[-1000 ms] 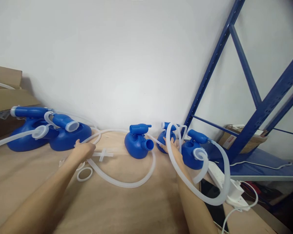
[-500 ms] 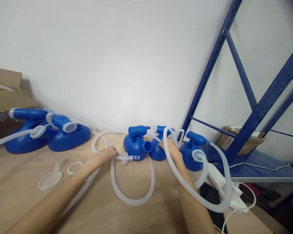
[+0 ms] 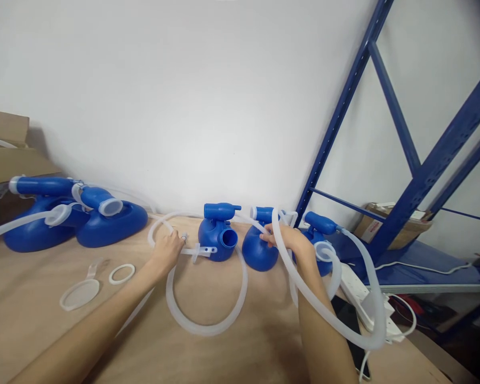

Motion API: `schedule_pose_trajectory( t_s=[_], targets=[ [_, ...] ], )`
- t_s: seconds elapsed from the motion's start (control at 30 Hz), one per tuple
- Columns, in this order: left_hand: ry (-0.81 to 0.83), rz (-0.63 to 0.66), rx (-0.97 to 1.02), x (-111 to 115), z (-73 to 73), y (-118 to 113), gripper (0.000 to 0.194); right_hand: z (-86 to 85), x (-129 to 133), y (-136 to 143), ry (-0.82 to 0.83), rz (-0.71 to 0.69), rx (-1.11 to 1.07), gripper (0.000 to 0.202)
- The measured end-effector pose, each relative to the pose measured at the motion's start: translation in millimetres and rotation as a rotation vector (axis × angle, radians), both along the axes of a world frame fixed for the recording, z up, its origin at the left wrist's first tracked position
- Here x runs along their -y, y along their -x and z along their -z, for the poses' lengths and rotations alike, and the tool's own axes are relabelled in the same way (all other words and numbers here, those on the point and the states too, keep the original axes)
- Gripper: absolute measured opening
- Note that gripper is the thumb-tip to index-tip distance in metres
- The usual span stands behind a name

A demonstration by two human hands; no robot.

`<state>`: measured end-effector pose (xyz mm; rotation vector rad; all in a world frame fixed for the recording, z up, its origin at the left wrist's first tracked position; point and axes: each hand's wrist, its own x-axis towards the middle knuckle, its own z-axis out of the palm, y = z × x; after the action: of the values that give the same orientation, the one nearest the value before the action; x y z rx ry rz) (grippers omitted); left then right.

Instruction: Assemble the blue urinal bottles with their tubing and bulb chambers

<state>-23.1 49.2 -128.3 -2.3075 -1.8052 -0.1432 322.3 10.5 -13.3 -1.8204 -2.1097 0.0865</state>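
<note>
My left hand (image 3: 170, 249) is closed on a clear plastic tube, left of the middle blue urinal bottle (image 3: 218, 232). That bottle stands with its round mouth uncapped. A translucent cap with a holed strap (image 3: 203, 250) is on the tube in front of it, and the tube (image 3: 206, 329) loops over the table. My right hand (image 3: 284, 237) has its fingers pinched on a tube beside another blue urinal bottle (image 3: 260, 250); the exact grip is partly hidden. A thick tube (image 3: 324, 314) arcs in front of my right wrist to the rightmost bottle (image 3: 320, 223), partly covered by my hand.
Two blue bottles (image 3: 112, 229) with tubes and caps sit at the left by a cardboard box (image 3: 8, 160). A clear lid (image 3: 80, 295) and a white ring (image 3: 122, 274) lie near my left forearm. A power strip (image 3: 358, 290), a phone (image 3: 350, 325) and blue shelving (image 3: 400, 218) are at right.
The bottle by my right hand has come apart from the middle one and shifted slightly nearer. My right hand has moved a little right. My left hand has drawn slightly left with the tube.
</note>
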Motion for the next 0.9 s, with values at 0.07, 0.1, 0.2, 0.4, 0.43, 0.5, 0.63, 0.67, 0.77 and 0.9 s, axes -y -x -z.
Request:
schedule_pose_trajectory(
  t_s=[0.07,0.1,0.2,0.4,0.43,0.5,0.63,0.67,0.77,0.9],
  targets=[
    [0.03,0.016,-0.002,0.6,-4.7,3.0,0.04,-9.6,6.5,5.1,-0.004,0.012,-0.001,0.029],
    [0.041,0.029,-0.002,1.5,-8.0,3.7,0.039,-13.9,8.0,8.0,-0.021,0.031,-0.018,0.032],
    [0.075,0.077,-0.002,7.4,-18.9,2.0,0.038,-22.1,4.8,17.4,-0.132,0.088,-0.187,0.032],
    [0.285,0.226,-0.025,29.6,-27.9,-14.9,0.034,-22.0,-6.8,28.2,-0.394,0.086,-0.576,0.028],
    [0.331,0.246,-0.029,32.8,-28.3,-17.6,0.034,-22.2,-6.2,27.9,-0.429,0.098,-0.589,0.029],
    [0.4,0.278,-0.03,37.5,-30.8,-21.2,0.033,-23.3,-3.4,25.2,-0.491,0.116,-0.619,0.031],
    [0.425,0.326,0.014,42.5,-45.7,-20.6,0.043,-27.5,3.8,18.4,-0.642,0.122,-0.693,0.033],
    [0.413,0.338,0.033,43.6,-50.8,-19.8,0.046,-28.4,6.0,18.5,-0.674,0.1,-0.695,0.033],
    [0.348,0.364,0.09,47.4,-66.2,-18.6,0.042,-30.8,15.7,27.3,-0.752,-0.004,-0.715,0.032],
    [0.191,0.38,0.5,53.4,-84.9,-25.8,0.061,-34.3,39.2,53.4,-0.813,-0.137,-0.729,0.031]
  ],
)
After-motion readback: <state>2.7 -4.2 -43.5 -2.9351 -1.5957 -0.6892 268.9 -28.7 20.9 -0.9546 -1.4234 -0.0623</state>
